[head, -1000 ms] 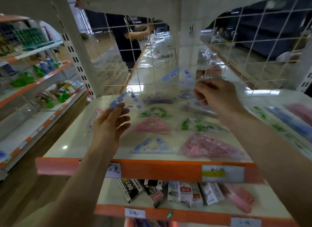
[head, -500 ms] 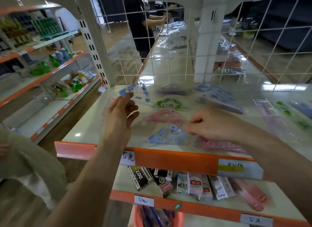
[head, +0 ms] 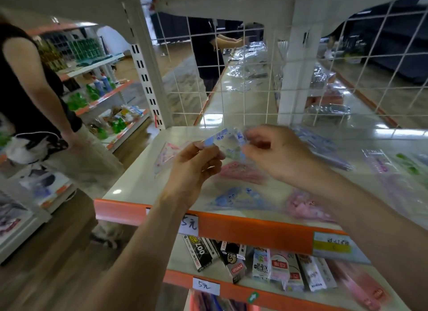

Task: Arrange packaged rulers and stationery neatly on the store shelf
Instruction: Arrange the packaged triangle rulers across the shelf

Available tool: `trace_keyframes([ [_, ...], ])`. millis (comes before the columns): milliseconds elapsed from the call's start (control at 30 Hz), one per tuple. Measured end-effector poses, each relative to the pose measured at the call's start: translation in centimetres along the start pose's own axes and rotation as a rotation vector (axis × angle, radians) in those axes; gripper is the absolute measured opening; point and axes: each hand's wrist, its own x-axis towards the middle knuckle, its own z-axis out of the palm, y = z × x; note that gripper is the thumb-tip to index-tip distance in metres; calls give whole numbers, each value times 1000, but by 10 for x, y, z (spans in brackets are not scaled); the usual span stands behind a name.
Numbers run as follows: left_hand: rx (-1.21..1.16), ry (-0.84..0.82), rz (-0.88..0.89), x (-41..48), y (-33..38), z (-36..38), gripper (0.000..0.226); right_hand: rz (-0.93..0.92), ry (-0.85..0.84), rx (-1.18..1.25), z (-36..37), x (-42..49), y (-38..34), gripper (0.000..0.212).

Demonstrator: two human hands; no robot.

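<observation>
A clear packet with a blue-printed ruler set (head: 223, 137) is held above the cream shelf top (head: 134, 178). My left hand (head: 194, 169) pinches its left end between thumb and fingers. My right hand (head: 275, 153) pinches its right end with curled fingers. Under them lie more packets: a pink one (head: 240, 171), a blue triangle set (head: 236, 198), a second pink packet (head: 303, 205) and a pale one (head: 165, 156) at the left. Blue ruler packets (head: 324, 148) lie behind my right wrist.
A white wire grid (head: 243, 79) closes the shelf's back. An orange rail with price tags (head: 231, 227) edges the front. Boxed stationery (head: 266, 264) fills the shelf below. A person in black (head: 34, 102) stands at the left aisle; another stands beyond the grid.
My right hand rose from the packets on the shelf and took the right end of the blue-printed packet that my left hand holds. A person came into view at the left.
</observation>
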Motion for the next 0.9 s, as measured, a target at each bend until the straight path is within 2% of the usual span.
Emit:
trace_keyframes([
  [67, 20, 9, -2, 0, -1, 0, 12, -17, -7, -18, 1, 3, -1, 11],
  [200, 48, 137, 82, 2, -2, -3, 10, 46, -208, -91, -13, 1, 2, 24],
  [333, 423, 178, 224, 2, -8, 4, 14, 113, -375, -198, -13, -9, 7, 24],
  [467, 726, 128, 269, 10, 1, 0, 14, 54, -382, -421, -3, -12, 8, 30],
  [567, 956, 174, 176, 26, 18, -19, 18, 26, -374, -507, -1, -8, 7, 28],
  [667, 1234, 211, 100, 46, 30, -42, 29, 11, -382, -490, 4, -1, -2, 27],
  [767, 1506, 135, -84, 61, 34, -59, 46, -4, -420, -471, 13, 9, -16, 33],
  [833, 1635, 58, -205, 64, 33, -61, 49, -25, -410, -474, 20, 18, -26, 26],
  [900, 1707, -9, -230, 64, 33, -60, 45, -40, -385, -473, 29, 28, -32, 15],
])
